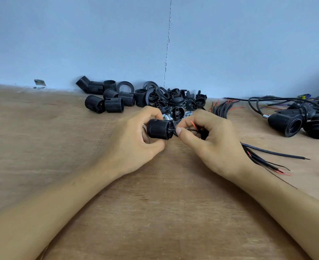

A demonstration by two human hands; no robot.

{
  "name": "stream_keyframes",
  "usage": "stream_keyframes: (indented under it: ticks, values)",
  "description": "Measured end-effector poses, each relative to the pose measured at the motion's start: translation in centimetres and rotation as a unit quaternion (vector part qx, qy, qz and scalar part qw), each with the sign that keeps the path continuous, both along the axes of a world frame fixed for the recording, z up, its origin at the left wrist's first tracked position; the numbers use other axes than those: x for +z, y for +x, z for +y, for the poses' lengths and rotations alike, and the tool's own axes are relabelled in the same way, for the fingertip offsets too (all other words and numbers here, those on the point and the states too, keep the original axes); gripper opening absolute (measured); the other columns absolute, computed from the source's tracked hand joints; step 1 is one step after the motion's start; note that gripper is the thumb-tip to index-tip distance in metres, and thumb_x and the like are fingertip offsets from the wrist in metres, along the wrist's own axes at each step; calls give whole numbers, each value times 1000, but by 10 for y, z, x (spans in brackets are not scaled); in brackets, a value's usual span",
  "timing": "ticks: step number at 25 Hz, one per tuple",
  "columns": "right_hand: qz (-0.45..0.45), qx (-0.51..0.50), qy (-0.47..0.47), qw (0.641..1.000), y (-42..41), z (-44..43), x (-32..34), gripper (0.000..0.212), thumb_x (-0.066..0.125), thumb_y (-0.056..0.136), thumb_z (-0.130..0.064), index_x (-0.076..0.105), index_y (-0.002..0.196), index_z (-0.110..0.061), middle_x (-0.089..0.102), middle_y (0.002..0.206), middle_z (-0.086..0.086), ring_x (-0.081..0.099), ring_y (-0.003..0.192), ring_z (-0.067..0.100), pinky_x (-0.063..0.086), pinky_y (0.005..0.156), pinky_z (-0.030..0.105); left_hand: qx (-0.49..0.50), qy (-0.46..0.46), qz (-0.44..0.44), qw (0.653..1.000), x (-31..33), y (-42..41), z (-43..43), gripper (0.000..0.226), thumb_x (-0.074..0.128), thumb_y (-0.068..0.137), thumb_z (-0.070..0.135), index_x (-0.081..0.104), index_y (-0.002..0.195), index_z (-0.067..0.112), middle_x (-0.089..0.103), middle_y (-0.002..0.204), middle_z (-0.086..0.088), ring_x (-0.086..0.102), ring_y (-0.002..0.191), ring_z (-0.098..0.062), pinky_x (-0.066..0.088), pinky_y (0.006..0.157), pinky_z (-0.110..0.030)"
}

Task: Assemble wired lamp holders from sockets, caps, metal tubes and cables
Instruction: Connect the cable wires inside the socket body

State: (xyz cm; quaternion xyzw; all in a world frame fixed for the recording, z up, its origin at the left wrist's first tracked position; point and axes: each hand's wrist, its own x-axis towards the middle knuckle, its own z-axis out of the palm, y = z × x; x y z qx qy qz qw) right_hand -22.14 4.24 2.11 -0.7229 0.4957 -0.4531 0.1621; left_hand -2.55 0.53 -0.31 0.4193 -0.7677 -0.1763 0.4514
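Mid-frame, your left hand (136, 139) curls round a black ribbed plastic socket (159, 129). Your right hand (207, 141) fingers (179, 131) pinch a thin black-and-red cable (192, 130) at the socket's end. A few finished black lamp holders (293, 122) lie far right on the wooden desk (155, 203), and the loose black sockets (106, 99) piled upper centre suggest much remains.

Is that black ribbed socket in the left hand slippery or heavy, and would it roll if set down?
The socket probably isn't slippery: its wall is ribbed all round. Similar ones in the pile show open, hollow ends, so it is likely light. Being a cylinder, it would probably roll if laid sideways on the flat table.
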Motion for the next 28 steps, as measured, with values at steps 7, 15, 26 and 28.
stream_keyframes:
  ticks: [7, 15, 26, 28]
  values:
    - [-26, -20, -5, 999, 0, -2, -1, 10, 73, 89, -17, 71, 81, -21, 55, 71, -10, 49, 64, 4, 37, 64, 12, 9, 18, -13, 1000, 1, -2, 1, 40, 82, 76, 23, 54, 100, 40, 71, 85, 10, 61, 54, -9, 49, 56, -26]
    - [-49, -14, 3, 999, -2, -1, 0, 8, 73, 89, -15, 71, 82, -19, 55, 70, -12, 48, 64, 3, 39, 63, 13, -6, 29, -7, 1000, 5, -1, 3, 38, 77, 83, 25, 48, 103, 38, 71, 96, 14, 59, 58, -9, 47, 59, -28]
    - [-28, -2, -3, 1000, 0, 0, 0, 11, 73, 89, -14, 71, 80, -20, 56, 73, -9, 49, 66, 5, 40, 65, 15, -20, 7, -13, 1000, 4, -1, 4, 40, 77, 81, 18, 51, 104, 39, 71, 97, 16, 62, 55, -11, 47, 53, -19]
    - [-20, -6, -10, 1000, 0, 1, 0, 11, 73, 88, -13, 71, 79, -19, 55, 73, -9, 49, 65, 4, 39, 64, 13, -20, 3, -14, 1000, 4, -1, 4, 40, 77, 80, 18, 53, 104, 39, 72, 93, 15, 62, 54, -12, 47, 52, -22]
